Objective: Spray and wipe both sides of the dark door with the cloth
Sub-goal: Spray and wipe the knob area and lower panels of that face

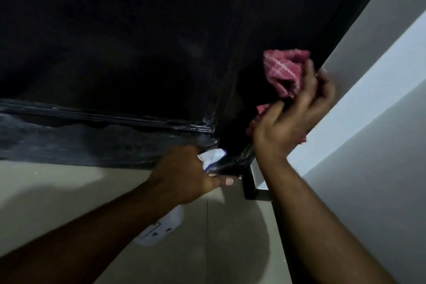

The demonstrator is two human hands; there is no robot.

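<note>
Right grip [287, 122] is clutching crumpled pink checked cloth [283, 69] against dark wooden door [115, 41] edge, while left grip [184, 173], lower left of it, is curling round white plastic spray bottle [212, 157].

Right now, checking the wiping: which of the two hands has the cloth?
The right hand, bunching the pink checked cloth; the left hand grips the white spray bottle instead.
</note>
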